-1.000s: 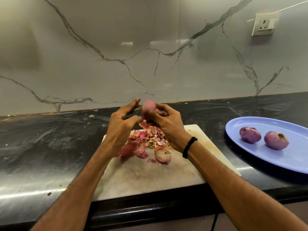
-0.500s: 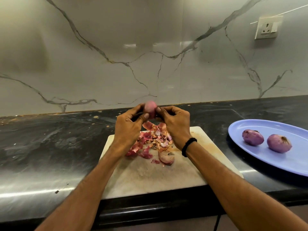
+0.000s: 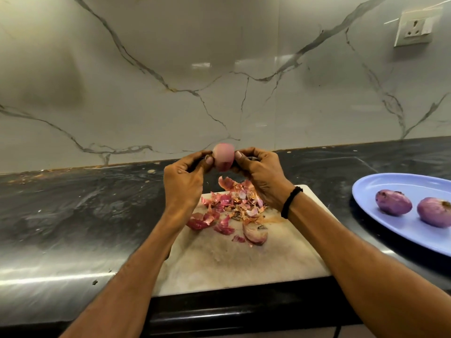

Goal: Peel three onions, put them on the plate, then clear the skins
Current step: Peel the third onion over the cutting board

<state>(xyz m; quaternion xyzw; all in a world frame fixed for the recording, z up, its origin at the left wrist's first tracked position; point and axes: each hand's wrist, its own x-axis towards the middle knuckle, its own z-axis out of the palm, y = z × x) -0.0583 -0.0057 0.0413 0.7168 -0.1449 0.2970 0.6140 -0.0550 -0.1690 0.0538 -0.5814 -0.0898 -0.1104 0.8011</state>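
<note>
While both hands meet in the centre of the frame, a pale pink onion [image 3: 223, 157] sits pinched between them, raised above the cutting board [image 3: 231, 264] and not touching it. The left hand [image 3: 183, 176] has its fingers curled, thumb pressed on the onion's left side. The right hand [image 3: 261, 176] curls in from the other side, thumb tip on the onion, with a black band [image 3: 290, 202] round the wrist. Under them a heap of skins [image 3: 234, 206] lies on the far half of the board, red and papery, with one bigger curved piece [image 3: 255, 235] at the near side of the heap. Over at the right edge of the frame, a blue plate [image 3: 402, 186] rests on the dark counter [image 3: 73, 215], apart from the board. On it a purple onion [image 3: 393, 205] lies just beside a second onion [image 3: 434, 212], not touching. Upper right, there is a socket [image 3: 413, 29] on the marble wall [image 3: 170, 93].
</note>
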